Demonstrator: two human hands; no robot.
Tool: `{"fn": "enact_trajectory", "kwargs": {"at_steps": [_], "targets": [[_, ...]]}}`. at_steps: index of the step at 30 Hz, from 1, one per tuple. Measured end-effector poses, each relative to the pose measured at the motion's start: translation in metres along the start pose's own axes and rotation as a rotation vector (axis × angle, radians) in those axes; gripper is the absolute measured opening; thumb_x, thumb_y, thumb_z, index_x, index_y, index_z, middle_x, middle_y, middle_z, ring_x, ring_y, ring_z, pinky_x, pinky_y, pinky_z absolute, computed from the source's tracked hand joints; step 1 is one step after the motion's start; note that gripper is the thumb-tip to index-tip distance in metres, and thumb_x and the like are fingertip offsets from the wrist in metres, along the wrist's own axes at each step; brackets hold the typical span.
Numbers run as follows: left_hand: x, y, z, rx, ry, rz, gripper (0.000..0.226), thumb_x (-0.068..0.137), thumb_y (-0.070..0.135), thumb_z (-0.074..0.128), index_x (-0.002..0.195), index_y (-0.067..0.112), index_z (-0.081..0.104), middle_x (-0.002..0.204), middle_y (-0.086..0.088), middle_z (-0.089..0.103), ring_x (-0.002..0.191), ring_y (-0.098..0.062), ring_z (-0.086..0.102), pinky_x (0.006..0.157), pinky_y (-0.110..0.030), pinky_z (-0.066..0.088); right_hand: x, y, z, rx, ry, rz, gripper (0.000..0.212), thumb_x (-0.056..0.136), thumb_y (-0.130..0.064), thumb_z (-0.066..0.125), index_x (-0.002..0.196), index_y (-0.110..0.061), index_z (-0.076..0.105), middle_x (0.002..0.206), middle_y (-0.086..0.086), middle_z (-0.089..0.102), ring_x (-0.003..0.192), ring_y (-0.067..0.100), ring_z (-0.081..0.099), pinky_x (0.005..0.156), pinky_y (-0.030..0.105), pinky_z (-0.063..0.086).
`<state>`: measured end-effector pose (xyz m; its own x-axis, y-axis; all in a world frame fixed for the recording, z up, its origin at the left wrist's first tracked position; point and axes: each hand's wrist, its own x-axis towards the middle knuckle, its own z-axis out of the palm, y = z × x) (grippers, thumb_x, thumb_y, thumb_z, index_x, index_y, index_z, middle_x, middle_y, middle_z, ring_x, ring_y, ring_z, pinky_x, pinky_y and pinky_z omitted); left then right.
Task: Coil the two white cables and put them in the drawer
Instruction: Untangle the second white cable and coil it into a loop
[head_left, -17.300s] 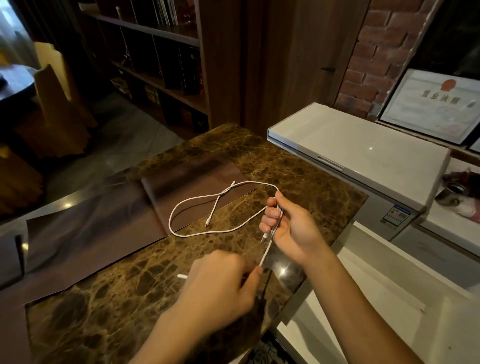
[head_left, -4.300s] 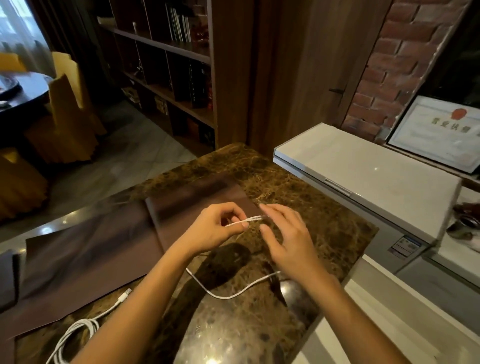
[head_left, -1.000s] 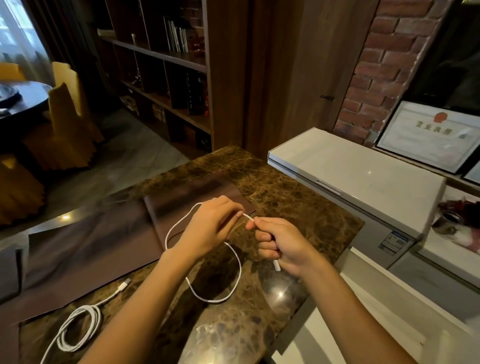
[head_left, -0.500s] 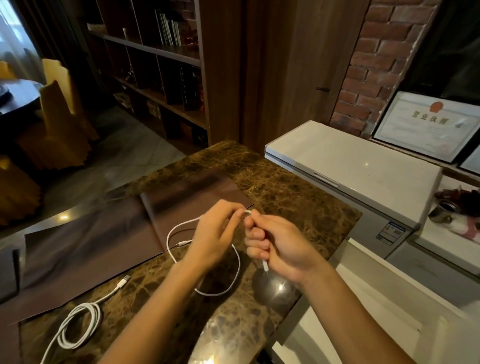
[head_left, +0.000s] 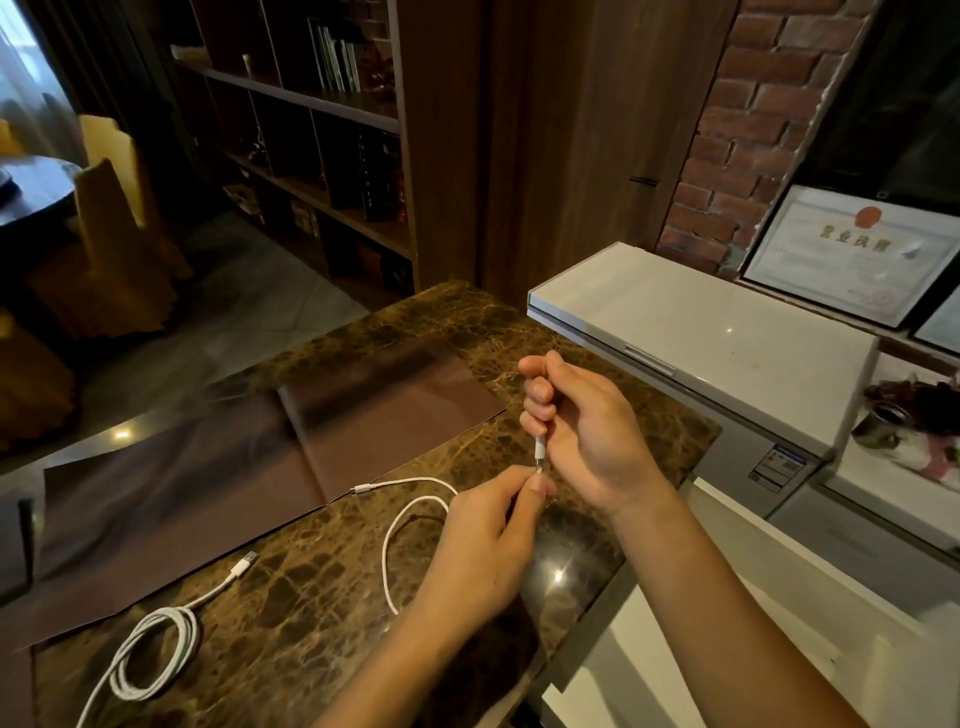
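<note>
From the head view we see both hands raised over the near right part of the brown marble counter. Our right hand sits just to the 3 o'clock side of the frame's centre. Its fingers are curled tight around a short stretch of the loose white cable, and the cable's white plug sticks out of the fist toward 6 o'clock. Our left hand lies at 7 o'clock of the right one. Its thumb and forefinger are pressed together on the metal tip of that plug, and the other fingers are folded in.

From under the left hand the cable runs out toward 9 o'clock in one open loop on the marble. Its far connector rests at the edge of the brown mat.

The coiled white cable lies well apart, at 7 o'clock of the frame. It is wound in several turns, and its USB plug trails toward 1 o'clock.

What looks like an open white drawer sits below the counter edge at 5 o'clock, and neither cable is in it. A white chest freezer stands at 2 o'clock, with a framed certificate beyond it.
</note>
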<state>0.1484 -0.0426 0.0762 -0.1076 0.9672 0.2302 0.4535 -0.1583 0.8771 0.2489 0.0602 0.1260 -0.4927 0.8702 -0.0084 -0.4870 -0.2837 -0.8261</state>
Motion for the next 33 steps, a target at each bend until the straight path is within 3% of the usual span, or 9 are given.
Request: {"fn": "enact_trajectory", "kwargs": {"at_steps": [4,8,12,18,21,24,27,31,33], "targets": [[-0.004,0.005,-0.009,0.063,-0.044,-0.030,0.024,0.106,0.031,0.047,0.092,0.029,0.066,0.054,0.011,0.052,0.048,-0.004,0.047,0.050,-0.015,0.034,0.003,0.005,-0.002,-0.007,0.040,-0.034,0.032,0.107,-0.023,0.042,0.096,-0.005,0.067,0.067,0.000,0.051,0.059,0.010,0.041,0.056,0.024,0.036],[-0.003,0.013,-0.019,0.185,-0.087,-0.037,0.027,0.106,0.030,0.046,0.088,0.026,0.066,0.052,0.022,0.056,0.048,-0.001,0.051,0.053,-0.014,0.036,0.003,0.010,-0.001,0.050,0.072,-0.029,0.033,0.108,-0.025,0.041,0.097,-0.005,0.065,0.067,-0.001,0.049,0.058,0.009,0.040,0.058,0.025,0.034],[-0.006,0.016,-0.020,0.243,-0.133,0.000,0.029,0.106,0.032,0.046,0.086,0.024,0.065,0.052,0.011,0.051,0.054,0.000,0.052,0.054,-0.013,0.035,0.002,0.015,0.001,0.096,0.115,-0.036,0.031,0.108,-0.025,0.042,0.096,-0.006,0.064,0.065,-0.002,0.049,0.057,0.009,0.040,0.058,0.025,0.033],[0.000,0.013,-0.036,0.314,-0.119,0.014,0.036,0.103,0.039,0.050,0.077,0.021,0.066,0.057,0.002,0.059,0.059,-0.011,0.055,0.054,-0.020,0.038,-0.012,0.040,-0.005,-0.352,0.065,-0.068,0.038,0.107,-0.022,0.044,0.083,-0.016,0.072,0.066,-0.003,0.054,0.060,0.009,0.047,0.055,0.023,0.039],[0.011,0.011,-0.051,0.364,-0.103,0.042,0.037,0.100,0.043,0.054,0.073,0.024,0.071,0.057,0.002,0.061,0.058,-0.012,0.057,0.054,-0.022,0.039,-0.026,0.048,-0.003,-0.528,-0.046,-0.014,0.038,0.108,-0.020,0.040,0.085,-0.010,0.068,0.069,-0.004,0.061,0.066,0.012,0.057,0.061,0.024,0.047],[0.019,0.011,-0.061,0.412,-0.076,0.094,0.045,0.100,0.048,0.053,0.070,0.021,0.074,0.060,0.000,0.067,0.060,-0.014,0.061,0.058,-0.027,0.045,-0.037,0.057,0.001,-0.507,-0.072,0.097,0.037,0.107,-0.022,0.040,0.082,-0.011,0.065,0.064,-0.007,0.064,0.061,0.005,0.058,0.057,0.020,0.045],[0.029,0.006,-0.065,0.385,-0.051,0.076,0.053,0.099,0.050,0.054,0.062,0.017,0.070,0.060,0.001,0.067,0.059,-0.011,0.062,0.060,-0.027,0.048,-0.044,0.071,0.001,-0.510,-0.005,0.181,0.033,0.090,-0.038,0.046,0.077,-0.013,0.062,0.058,-0.002,0.057,0.053,0.010,0.049,0.053,0.027,0.037],[0.042,-0.008,-0.063,0.295,-0.036,0.039,0.059,0.097,0.052,0.057,0.052,0.013,0.060,0.055,-0.002,0.061,0.052,-0.008,0.054,0.057,-0.026,0.044,-0.053,0.080,0.007,-0.426,-0.060,0.180,0.050,0.099,-0.048,0.041,0.073,-0.017,0.070,0.061,-0.001,0.052,0.056,0.013,0.045,0.056,0.030,0.035],[0.046,-0.012,-0.060,0.233,-0.029,0.029,0.063,0.097,0.050,0.058,0.050,0.008,0.053,0.050,-0.007,0.053,0.047,-0.008,0.045,0.052,-0.024,0.039,-0.058,0.079,0.012,-0.402,-0.063,0.155,0.048,0.100,-0.046,0.042,0.075,-0.017,0.070,0.061,-0.002,0.050,0.057,0.013,0.044,0.057,0.030,0.035]]}}
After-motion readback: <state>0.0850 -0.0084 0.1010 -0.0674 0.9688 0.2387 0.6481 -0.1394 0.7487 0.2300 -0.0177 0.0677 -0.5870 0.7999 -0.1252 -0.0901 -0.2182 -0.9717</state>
